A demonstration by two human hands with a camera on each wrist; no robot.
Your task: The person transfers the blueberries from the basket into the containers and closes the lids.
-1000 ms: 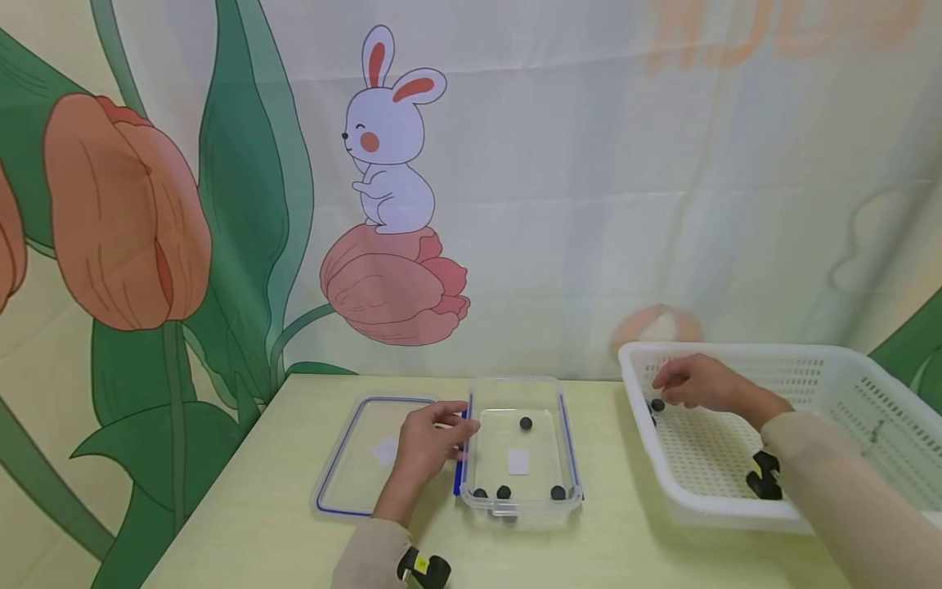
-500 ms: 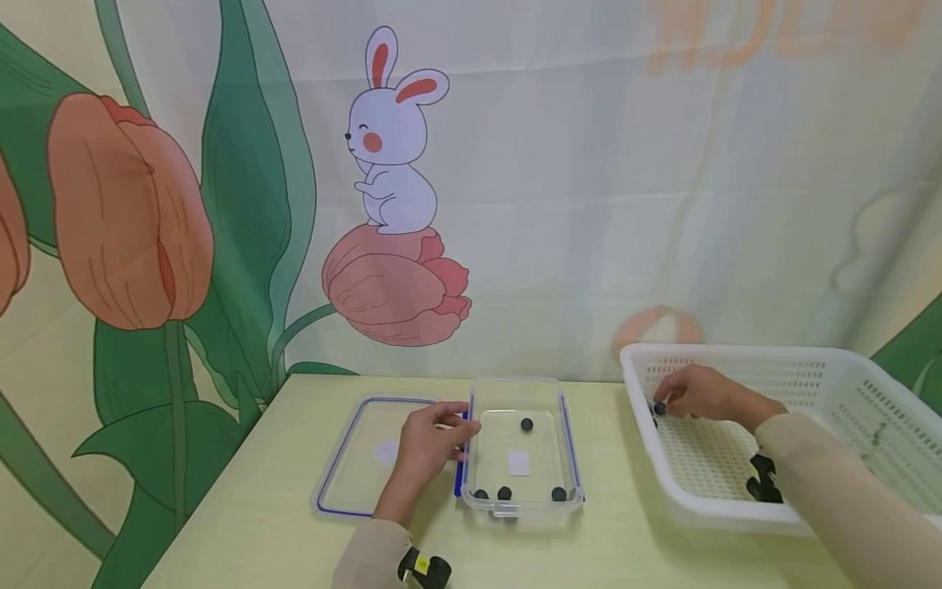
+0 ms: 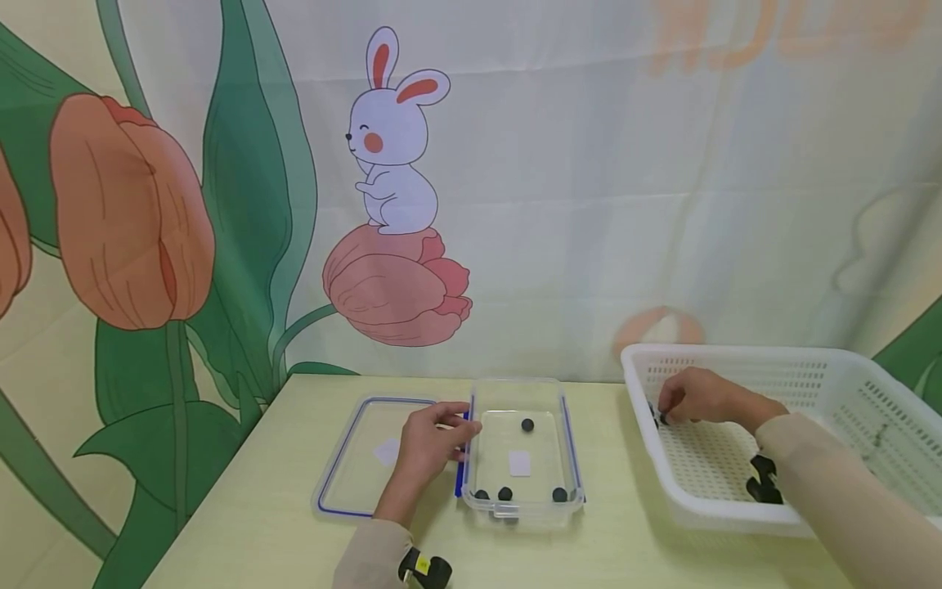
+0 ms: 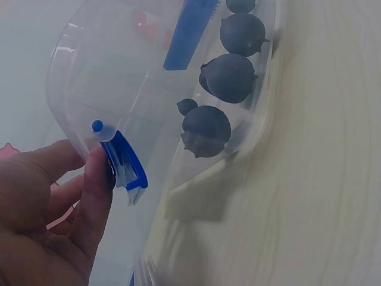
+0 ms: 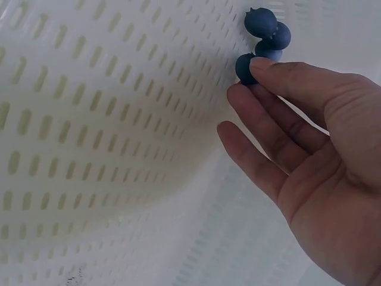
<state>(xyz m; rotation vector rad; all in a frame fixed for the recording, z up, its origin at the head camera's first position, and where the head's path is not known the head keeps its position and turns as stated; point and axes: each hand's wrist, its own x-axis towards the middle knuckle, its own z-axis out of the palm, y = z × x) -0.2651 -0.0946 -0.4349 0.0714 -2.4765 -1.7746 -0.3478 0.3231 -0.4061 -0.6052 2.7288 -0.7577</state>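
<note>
Right hand [image 3: 699, 397] down in the white basket [image 3: 724, 353], grip narrow: thumb and fingertips pinch one dark blue berry [image 5: 244, 68]. More loose berries [image 5: 260, 22] bunch just past that pinch, touching or nearly so, by the basket wall; the remaining fingers are spread below the held berry, partly bent. Basket's slotted wall and floor run all round this hand, sleeve [image 3: 832, 474] crossing the near rim. Left hand [image 3: 430, 442] well apart from it, grip narrow too: thumb and fingers pinch the side wall of the clear box [image 3: 545, 458], next to a blue latch [image 4: 127, 161]. Inside the box, to the right of this grip: a lone berry [image 3: 527, 425] towards the far end, a white label [image 3: 519, 464] mid-floor, more berries [image 3: 504, 494] along the near end; exact count unclear through the plastic. Lid [image 3: 353, 483] with blue seal lies flat left of the left hand, partly hidden by it. Pale table [image 3: 243, 523] under all of it; printed curtain [image 3: 545, 164] with rabbit [image 3: 397, 196] and tulips [image 3: 132, 221] behind both hands.
</note>
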